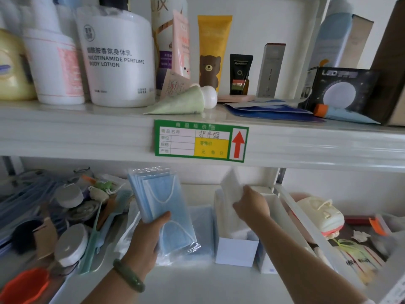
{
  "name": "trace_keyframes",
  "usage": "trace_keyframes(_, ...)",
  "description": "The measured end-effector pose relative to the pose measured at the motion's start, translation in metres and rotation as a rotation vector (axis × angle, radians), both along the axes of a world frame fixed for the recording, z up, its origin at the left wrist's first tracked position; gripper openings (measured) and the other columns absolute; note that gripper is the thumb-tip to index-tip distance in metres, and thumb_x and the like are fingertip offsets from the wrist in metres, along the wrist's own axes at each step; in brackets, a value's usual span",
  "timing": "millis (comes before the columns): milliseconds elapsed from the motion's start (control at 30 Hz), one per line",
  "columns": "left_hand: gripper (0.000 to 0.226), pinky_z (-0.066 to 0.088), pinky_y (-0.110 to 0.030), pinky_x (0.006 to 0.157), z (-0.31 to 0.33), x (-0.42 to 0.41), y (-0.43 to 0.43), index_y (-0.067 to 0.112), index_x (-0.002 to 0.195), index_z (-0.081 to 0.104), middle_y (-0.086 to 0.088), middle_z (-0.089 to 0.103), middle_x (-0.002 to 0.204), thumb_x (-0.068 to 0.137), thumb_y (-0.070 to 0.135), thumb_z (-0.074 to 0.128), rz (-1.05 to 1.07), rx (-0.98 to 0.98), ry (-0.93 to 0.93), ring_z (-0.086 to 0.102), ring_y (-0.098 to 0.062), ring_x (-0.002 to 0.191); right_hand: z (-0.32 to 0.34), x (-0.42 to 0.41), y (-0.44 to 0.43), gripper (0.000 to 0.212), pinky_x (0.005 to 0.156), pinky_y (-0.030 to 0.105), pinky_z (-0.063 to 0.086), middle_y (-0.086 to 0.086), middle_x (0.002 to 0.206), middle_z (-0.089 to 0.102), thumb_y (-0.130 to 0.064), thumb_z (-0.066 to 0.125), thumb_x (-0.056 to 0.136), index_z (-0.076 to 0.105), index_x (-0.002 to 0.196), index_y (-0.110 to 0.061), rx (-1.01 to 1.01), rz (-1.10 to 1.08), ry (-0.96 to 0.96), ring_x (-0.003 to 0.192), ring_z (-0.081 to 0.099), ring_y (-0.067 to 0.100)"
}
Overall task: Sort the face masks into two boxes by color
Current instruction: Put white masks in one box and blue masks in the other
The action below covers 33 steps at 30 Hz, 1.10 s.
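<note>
Blue masks [162, 200], a wrapped stack, gripped in left hand [149, 233], centre-bottom of frame, above lower shelf [197, 281]. Right hand [249, 205], centre-right, pinches white masks [232, 185] just over white box [235, 251]; box has white stuff inside, prob. masks. Blue pile [203, 227] lies btwn box and left hand; boxed or loose, can't tell. Est. progress: approx. mid-sort. White lot about to go in; blue stack not yet placed. Hands well apart, each clamped on own colour.

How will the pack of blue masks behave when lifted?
Probably floppy: the pack of blue masks is thin, soft sheets. Likely light: the left hand alone holds it up. Its glossy clear wrapper may slip.
</note>
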<state>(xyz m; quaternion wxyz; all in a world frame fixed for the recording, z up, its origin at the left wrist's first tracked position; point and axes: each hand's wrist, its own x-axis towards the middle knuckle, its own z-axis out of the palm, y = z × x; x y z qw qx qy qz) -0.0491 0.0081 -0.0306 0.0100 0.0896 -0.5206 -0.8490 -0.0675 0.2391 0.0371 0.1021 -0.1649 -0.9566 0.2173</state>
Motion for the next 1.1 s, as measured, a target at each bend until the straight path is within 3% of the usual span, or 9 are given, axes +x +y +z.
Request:
trace_keyframes(100, 0.045, 0.047, -0.035, 0.072, 0.000, 0.001, -0.001, 0.010, 0.119, 0.058, -0.013, 0.066, 0.109, 0.076, 0.009, 0.074, -0.003, -0.009, 0.006, 0.060, -0.030, 0.100, -0.006, -0.006, -0.005, 0.030, 0.083, 0.032, 0.051, 0.012, 0.112, 0.065, -0.007, 0.051, 0.086, 0.054, 0.115, -0.006, 0.064, -0.005, -0.170, 0.105, 0.062, 0.028)
trace_keyframes(233, 0.051, 0.048, -0.036, 0.071, 0.000, 0.002, -0.001, 0.009, 0.118, 0.059, -0.016, 0.067, 0.111, 0.071, 0.011, 0.078, -0.028, -0.032, 0.020, 0.061, -0.033, 0.101, -0.013, -0.015, -0.011, 0.039, 0.090, 0.032, 0.049, 0.011, 0.125, 0.058, -0.007, 0.050, 0.087, 0.050, 0.126, -0.004, 0.147, -0.015, -0.213, 0.116, 0.057, 0.026)
trace_keyframes(367, 0.043, 0.050, -0.038, 0.075, 0.003, 0.003, 0.000, 0.011, 0.118, 0.059, -0.016, 0.068, 0.110, 0.078, 0.008, 0.072, -0.055, -0.032, 0.025, 0.062, -0.034, 0.102, -0.028, -0.016, -0.020, 0.042, 0.102, 0.035, 0.042, 0.014, 0.135, 0.050, -0.027, 0.049, 0.093, 0.051, 0.129, -0.005, 0.156, 0.061, -0.361, 0.124, 0.048, 0.027)
trace_keyframes(467, 0.042, 0.052, -0.042, 0.081, 0.003, 0.001, -0.002, 0.009, 0.118, 0.060, -0.018, 0.069, 0.111, 0.078, 0.006, 0.071, -0.061, -0.027, 0.017, 0.063, -0.037, 0.103, -0.028, -0.016, -0.022, 0.042, 0.098, 0.036, 0.045, 0.016, 0.133, 0.049, -0.027, 0.044, 0.089, 0.056, 0.123, -0.005, 0.177, -0.008, -0.312, 0.121, 0.046, 0.029)
trace_keyframes(667, 0.053, 0.052, -0.038, 0.074, 0.002, 0.003, -0.003, 0.012, 0.119, 0.058, -0.017, 0.068, 0.109, 0.070, 0.011, 0.079, -0.071, -0.063, 0.021, 0.063, -0.036, 0.100, -0.009, -0.020, -0.021, 0.048, 0.100, 0.033, 0.041, 0.013, 0.141, 0.037, -0.015, 0.039, 0.090, 0.044, 0.138, -0.009, 0.338, -0.009, -0.306, 0.130, 0.035, 0.027)
trace_keyframes(767, 0.064, 0.053, -0.043, 0.080, 0.003, 0.005, -0.003, 0.014, 0.117, 0.059, -0.017, 0.068, 0.109, 0.056, 0.021, 0.080, -0.063, -0.079, 0.007, 0.064, -0.036, 0.100, -0.009, -0.024, -0.021, 0.051, 0.104, 0.035, 0.035, 0.013, 0.144, 0.038, -0.021, 0.036, 0.090, 0.042, 0.139, -0.009, 0.389, 0.011, -0.377, 0.131, 0.035, 0.028)
trace_keyframes(867, 0.057, 0.053, -0.042, 0.077, 0.002, 0.005, -0.004, 0.013, 0.118, 0.059, -0.018, 0.068, 0.110, 0.066, 0.014, 0.082, -0.061, -0.068, -0.010, 0.064, -0.036, 0.100, -0.017, -0.023, -0.021, 0.057, 0.105, 0.038, 0.034, 0.012, 0.149, 0.035, -0.037, 0.038, 0.091, 0.039, 0.142, -0.012, 0.329, 0.010, -0.442, 0.134, 0.034, 0.028)
trace_keyframes(933, 0.055, 0.053, -0.041, 0.077, 0.002, 0.006, -0.005, 0.014, 0.118, 0.059, -0.017, 0.068, 0.111, 0.067, 0.013, 0.081, -0.061, -0.073, -0.012, 0.064, -0.035, 0.100, -0.022, -0.022, -0.019, 0.064, 0.103, 0.038, 0.037, 0.013, 0.144, 0.042, -0.051, 0.035, 0.091, 0.041, 0.140, -0.010, 0.293, -0.014, -0.352, 0.131, 0.039, 0.028)
trace_keyframes(1100, 0.060, 0.053, -0.041, 0.078, 0.007, 0.010, -0.004, 0.015, 0.118, 0.059, -0.016, 0.068, 0.111, 0.063, 0.018, 0.081, -0.089, -0.080, 0.000, 0.064, -0.034, 0.101, -0.024, -0.019, -0.013, 0.042, 0.103, 0.035, 0.038, 0.010, 0.133, 0.050, -0.026, 0.048, 0.090, 0.054, 0.128, -0.009, 0.423, 0.015, -0.255, 0.123, 0.042, 0.026)
